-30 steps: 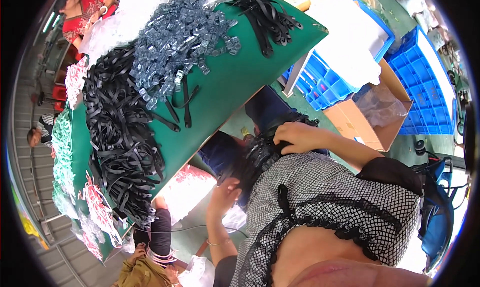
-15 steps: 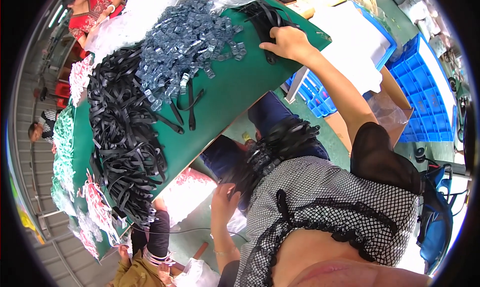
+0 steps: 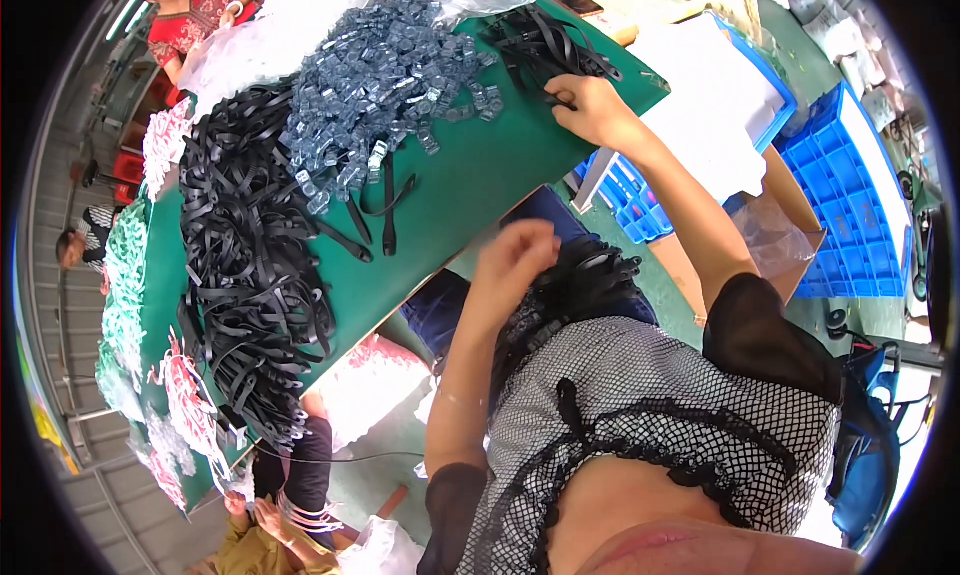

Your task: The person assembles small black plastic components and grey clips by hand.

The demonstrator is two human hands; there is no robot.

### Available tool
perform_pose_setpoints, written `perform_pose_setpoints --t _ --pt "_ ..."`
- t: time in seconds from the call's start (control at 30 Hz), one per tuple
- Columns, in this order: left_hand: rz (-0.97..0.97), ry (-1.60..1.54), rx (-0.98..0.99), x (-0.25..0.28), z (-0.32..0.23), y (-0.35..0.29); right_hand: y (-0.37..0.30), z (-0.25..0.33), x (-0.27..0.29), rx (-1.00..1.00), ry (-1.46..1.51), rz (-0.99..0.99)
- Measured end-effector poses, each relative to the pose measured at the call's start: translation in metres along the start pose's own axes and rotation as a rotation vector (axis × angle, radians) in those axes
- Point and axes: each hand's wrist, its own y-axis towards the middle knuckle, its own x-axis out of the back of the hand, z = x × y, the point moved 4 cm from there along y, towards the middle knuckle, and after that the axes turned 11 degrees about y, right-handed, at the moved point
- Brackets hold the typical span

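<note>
At the table's right end, my right hand (image 3: pixel 592 109) is closed, pinching a black strap (image 3: pixel 558 101) whose length is mostly hidden by the fingers. Just beyond it lies a small heap of black straps (image 3: pixel 545 43). My left hand (image 3: pixel 512 263) is raised over my lap, fingers curled and smeared by motion; whether it holds anything is unclear. Beneath and beside it, a bundle of black straps with buckles (image 3: pixel 585 280) rests across my thighs. A big pile of clear grey-blue plastic buckles (image 3: pixel 375 85) covers the table's middle, with a large mound of black straps (image 3: pixel 250 245) to its left.
The green table (image 3: pixel 450 170) has a few loose straps (image 3: pixel 388 210) near the buckles. Blue crates (image 3: pixel 845 195) and a cardboard box (image 3: pixel 795 205) stand to the right. Two co-workers sit nearby, one in red (image 3: pixel 200 20), one in mustard (image 3: pixel 270 550); another person is farther left.
My left hand has risen from beside the lap bundle and moved right and forward. My right hand has drawn slightly back from the strap heap, now with a strap pinched in it.
</note>
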Motion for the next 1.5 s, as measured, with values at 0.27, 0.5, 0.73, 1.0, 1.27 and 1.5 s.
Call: perform_pose_setpoints --t 0.27,0.5,0.73,1.0,1.27,1.5 --pt "-0.11 -0.645 0.139 -0.022 0.013 0.068 -0.094 0.042 -0.027 -0.18 0.802 -0.004" --pt "-0.081 -0.535 0.105 -0.024 0.0 0.037 -0.1 0.005 -0.036 -0.544 1.155 0.239" --pt "0.069 -0.404 0.185 -0.037 0.003 0.001 -0.078 0.033 -0.066 -0.703 1.928 0.155" --pt "-0.267 0.877 -0.38 0.017 -0.053 0.032 -0.08 0.045 -0.032 -0.519 1.899 0.139" --pt "-0.711 1.704 -0.299 0.07 -0.038 0.127 -0.091 0.039 -0.023 -0.515 1.743 0.084" --pt "-0.601 1.585 -0.312 0.055 -0.035 0.11 -0.09 0.034 -0.024 -0.442 1.51 0.009"
